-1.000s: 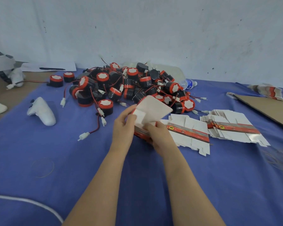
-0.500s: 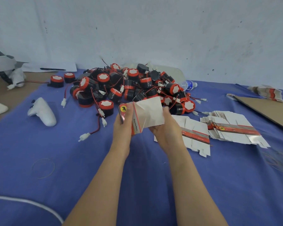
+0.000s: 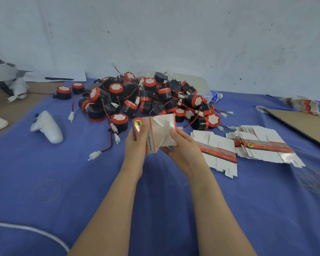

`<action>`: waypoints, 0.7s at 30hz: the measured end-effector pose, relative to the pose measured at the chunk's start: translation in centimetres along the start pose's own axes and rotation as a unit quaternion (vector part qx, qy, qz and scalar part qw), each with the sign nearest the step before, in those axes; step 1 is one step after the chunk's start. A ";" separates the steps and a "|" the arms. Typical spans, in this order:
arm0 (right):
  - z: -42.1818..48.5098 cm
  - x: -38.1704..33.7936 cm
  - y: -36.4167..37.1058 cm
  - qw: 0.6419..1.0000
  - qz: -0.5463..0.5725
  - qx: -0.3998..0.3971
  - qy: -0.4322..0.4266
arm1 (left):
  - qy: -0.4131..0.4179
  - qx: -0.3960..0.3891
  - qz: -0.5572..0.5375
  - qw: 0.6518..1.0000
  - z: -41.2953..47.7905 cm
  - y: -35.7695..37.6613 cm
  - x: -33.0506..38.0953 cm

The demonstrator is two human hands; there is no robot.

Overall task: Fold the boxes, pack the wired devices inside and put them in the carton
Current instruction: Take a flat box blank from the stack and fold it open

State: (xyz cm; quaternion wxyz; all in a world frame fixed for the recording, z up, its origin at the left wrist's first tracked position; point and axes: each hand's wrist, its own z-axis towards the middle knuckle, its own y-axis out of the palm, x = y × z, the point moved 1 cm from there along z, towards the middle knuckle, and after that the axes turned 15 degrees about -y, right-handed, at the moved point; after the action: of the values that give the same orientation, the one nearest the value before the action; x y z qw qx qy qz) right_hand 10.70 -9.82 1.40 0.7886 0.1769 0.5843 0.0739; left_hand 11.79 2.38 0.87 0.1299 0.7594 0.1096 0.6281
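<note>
I hold one small white box (image 3: 160,133) with a red stripe above the blue cloth, partly squared up. My left hand (image 3: 136,145) grips its left side, thumb over the red face with the yellow emblem. My right hand (image 3: 181,147) holds its right side from below, thumb on the white panel. Behind the box lies a heap of black and red wired devices (image 3: 146,100) with white plugs. Two stacks of flat box blanks (image 3: 218,150) (image 3: 262,145) lie to the right.
A white controller (image 3: 48,127) lies on the blue cloth (image 3: 248,209) at the left. A brown cardboard sheet (image 3: 307,124) sits at the right edge, with more blanks (image 3: 303,105) behind it. A water bottle (image 3: 213,95) lies behind the heap. A white cable (image 3: 31,230) crosses the near left.
The box was lifted off the blank stack and turned, so its red emblem face now shows at the left. Both hands rose slightly with it.
</note>
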 end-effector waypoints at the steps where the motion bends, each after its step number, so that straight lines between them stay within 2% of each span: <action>1: 0.1 0.2 -0.1 0.998 -0.059 0.030 -0.014 | -0.017 -0.016 0.006 1.000 0.0 0.1 -0.1; 3: 0.1 0.4 -0.2 0.990 -0.121 0.067 -0.023 | -0.061 -0.067 0.001 0.996 -0.2 -0.1 0.0; 4: 0.1 0.5 -0.1 0.993 -0.097 0.062 -0.015 | -0.081 -0.096 -0.016 0.992 -0.2 -0.5 0.3; 6: -0.2 0.7 0.9 0.999 -0.024 0.024 0.018 | -0.114 -0.137 -0.064 0.982 -0.3 -2.4 1.4; 9: -1.1 2.1 4.3 0.991 0.007 -0.047 0.125 | -0.142 -0.157 -0.100 0.972 -0.2 -7.3 3.1; 12: -2.0 3.5 8.4 0.969 0.026 -0.074 0.233 | -0.161 -0.133 -0.102 0.973 -0.9 -11.7 4.2; 15: -2.5 4.5 11.9 0.970 0.048 -0.041 0.235 | -0.155 -0.069 -0.151 0.974 -1.9 -14.8 5.1; 17: -3.0 5.1 14.3 0.973 0.066 -0.021 0.219 | -0.120 -0.046 -0.199 0.972 -2.3 -16.4 5.8; 19: -3.3 5.9 15.8 0.977 -0.035 -0.072 0.198 | -0.066 -0.030 -0.235 0.969 -2.4 -17.2 6.4; 21: -4.0 6.1 16.6 0.954 -0.197 -0.165 0.155 | -0.022 -0.001 -0.288 0.957 -2.5 -17.5 7.6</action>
State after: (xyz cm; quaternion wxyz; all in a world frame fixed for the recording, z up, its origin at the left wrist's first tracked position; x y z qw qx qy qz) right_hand 10.30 8.35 0.97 0.7057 -0.0875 0.7020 0.0390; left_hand 10.74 21.52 2.42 0.3086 0.7089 0.3198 0.5476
